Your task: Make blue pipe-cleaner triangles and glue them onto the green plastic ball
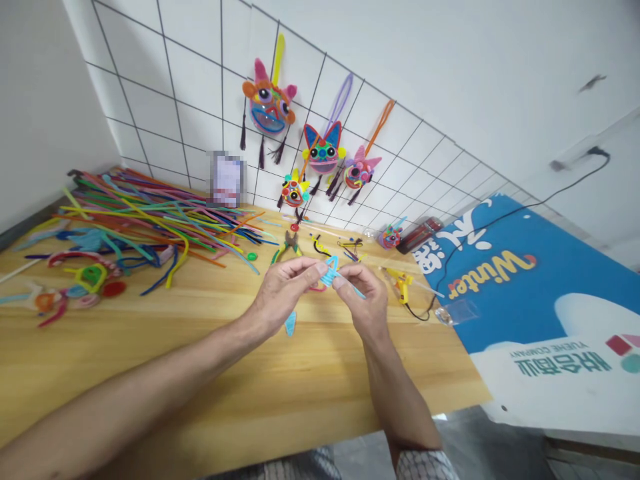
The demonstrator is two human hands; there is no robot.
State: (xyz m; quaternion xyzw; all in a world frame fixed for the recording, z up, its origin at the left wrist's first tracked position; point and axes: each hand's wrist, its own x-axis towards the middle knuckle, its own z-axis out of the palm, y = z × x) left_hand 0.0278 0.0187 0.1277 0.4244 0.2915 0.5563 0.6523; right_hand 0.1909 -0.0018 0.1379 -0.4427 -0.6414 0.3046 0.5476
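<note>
Between my two hands, above the wooden table, is a light blue pipe cleaner (329, 274) bent into a small pointed shape with rows wound across it. My left hand (293, 285) pinches its left side with thumb and fingers. On the other side, my right hand (364, 297) grips the same pipe cleaner, and a loose end sticks out below the fingers. A finished-looking light blue wound piece (291, 324) lies on the table under my left hand. Just beyond the hands rest pliers (287, 248) with green and yellow handles.
Many coloured pipe cleaners (150, 213) are heaped at the left on the table (200, 393). A yellow glue gun (402, 285) with its cord lies at the right. Decorated animal-head ornaments (270, 110) hang on the wall grid. A blue printed board (515, 267) stands at the right.
</note>
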